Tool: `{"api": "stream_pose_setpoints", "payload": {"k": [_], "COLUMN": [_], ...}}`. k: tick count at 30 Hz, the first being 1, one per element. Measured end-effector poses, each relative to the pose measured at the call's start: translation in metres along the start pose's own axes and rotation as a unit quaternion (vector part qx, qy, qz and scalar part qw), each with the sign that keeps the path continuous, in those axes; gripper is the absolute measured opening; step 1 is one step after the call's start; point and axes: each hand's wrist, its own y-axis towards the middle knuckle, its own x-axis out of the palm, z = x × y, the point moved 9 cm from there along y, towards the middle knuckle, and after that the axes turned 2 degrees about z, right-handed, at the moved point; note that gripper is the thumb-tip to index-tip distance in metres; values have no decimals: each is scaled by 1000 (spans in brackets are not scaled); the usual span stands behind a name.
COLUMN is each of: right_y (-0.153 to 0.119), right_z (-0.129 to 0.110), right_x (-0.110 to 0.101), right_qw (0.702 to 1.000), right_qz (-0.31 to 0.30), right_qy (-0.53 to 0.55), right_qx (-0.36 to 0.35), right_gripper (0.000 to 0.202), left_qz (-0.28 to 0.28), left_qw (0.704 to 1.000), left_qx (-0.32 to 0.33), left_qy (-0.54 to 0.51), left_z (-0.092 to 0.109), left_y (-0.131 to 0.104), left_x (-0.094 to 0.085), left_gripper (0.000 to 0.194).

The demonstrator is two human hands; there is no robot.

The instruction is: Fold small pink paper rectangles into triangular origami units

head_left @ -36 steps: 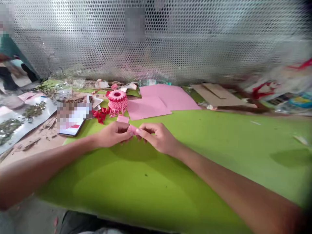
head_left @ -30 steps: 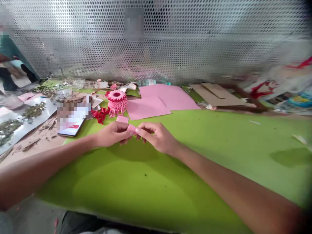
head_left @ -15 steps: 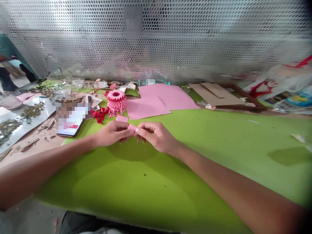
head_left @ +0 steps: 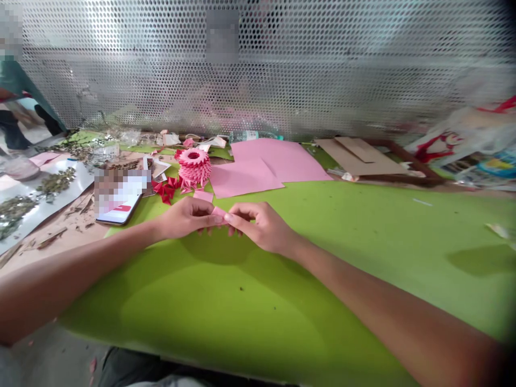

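1. Pink paper slip (head_left: pixel 219 212): small, partly covered; fold details too small to tell.
2. Pinched between left hand (head_left: pixel 184 217) and right hand (head_left: pixel 264 228), slanting down rightward.
3. Above the green worktop (head_left: pixel 258 322), nearer its left edge.

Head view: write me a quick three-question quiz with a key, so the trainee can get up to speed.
1. What is in the grip of both the left hand and the right hand?
2. True or false: the phone lies to the right of the round pink paper stack.
3. The folded pieces between phone and stack are mainly: A blue, B red, C white.

Key: 1. A small pink paper. 2. False; it lies to the left. 3. B.
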Motion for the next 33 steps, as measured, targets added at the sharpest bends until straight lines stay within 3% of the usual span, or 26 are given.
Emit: {"api": "stream_pose_setpoints", "payload": {"k": [11, 19, 27, 33], "right_y": [-1, 0, 0, 0], "right_z": [-3, 1, -1, -2], "right_x": [1, 0, -1, 2], "right_qw": [1000, 1000, 1000, 1000], "right_qz": [-7, -5, -6, -14], "right_qy": [-14, -5, -14, -4], "right_qx": [-1, -1, -4, -4], "right_gripper": [31, 31, 33, 29], "left_qz": [-7, -20, 8, 20], "left_qw": [1000, 1000, 1000, 1000], "left_qx": [-28, -12, 19, 5], "left_qy": [4, -4, -1, -12], "left_z": [-7, -3, 1, 0], "left_y": [-1, 0, -1, -1], "left_x": [-4, 2, -3, -5], "left_gripper": [40, 41, 40, 39]}}
